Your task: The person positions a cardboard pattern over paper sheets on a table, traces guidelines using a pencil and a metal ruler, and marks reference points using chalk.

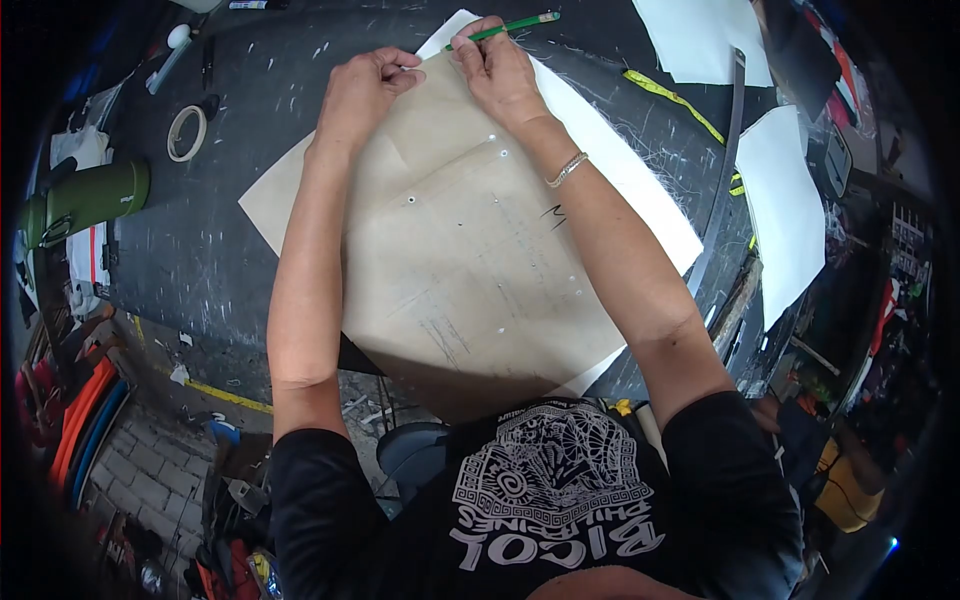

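A large sheet of brown pattern paper (pixel 450 250), marked with small holes and faint pencil lines, lies over white sheet material (pixel 640 185) on the dark table. My right hand (pixel 495 78) is at the far corner of the paper, fingers closed round a green pencil (pixel 525 24). The pencil's lower end lies near the paper's edge. My left hand (pixel 365 92) rests at the far left edge of the brown paper, fingers curled in and thumb close to them on the edge. Its palm side is hidden.
A long metal ruler (pixel 722 180) and a yellow tape measure (pixel 672 100) lie at the right, beside white sheets (pixel 785 215). On the left are a tape roll (pixel 187 134) and a green bottle (pixel 95 200). The dark table (pixel 250 90) shows scratches.
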Motion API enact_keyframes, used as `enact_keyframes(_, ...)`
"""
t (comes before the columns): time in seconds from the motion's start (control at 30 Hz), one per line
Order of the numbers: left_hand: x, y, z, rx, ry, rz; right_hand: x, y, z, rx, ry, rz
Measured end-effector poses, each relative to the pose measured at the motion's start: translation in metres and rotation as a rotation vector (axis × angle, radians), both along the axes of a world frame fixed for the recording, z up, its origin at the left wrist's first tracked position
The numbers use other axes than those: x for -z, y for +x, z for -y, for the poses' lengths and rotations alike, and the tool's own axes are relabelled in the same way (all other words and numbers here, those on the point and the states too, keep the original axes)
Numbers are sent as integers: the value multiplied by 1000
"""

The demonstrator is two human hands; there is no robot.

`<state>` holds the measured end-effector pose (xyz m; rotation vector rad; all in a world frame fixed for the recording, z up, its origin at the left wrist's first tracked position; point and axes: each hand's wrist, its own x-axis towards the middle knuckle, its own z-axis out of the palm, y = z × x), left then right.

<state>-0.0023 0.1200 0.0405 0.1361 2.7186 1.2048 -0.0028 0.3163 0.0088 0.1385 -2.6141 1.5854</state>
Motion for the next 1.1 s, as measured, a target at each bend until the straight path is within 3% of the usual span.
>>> enact_keyframes(0.7,5,8,-7,4,5,-55,-18,11,-2,37,171,67)
enact_keyframes(0.8,3,11,-9,3,0,-45,11,-3,-12,-25,-435,-35)
enact_keyframes(0.9,1,11,-9,1,-4,-49,-3,18,-30,23,-529,16)
enact_keyframes(1.1,0,14,-12,2,29,-16,-27,113,-87,156,-286,15)
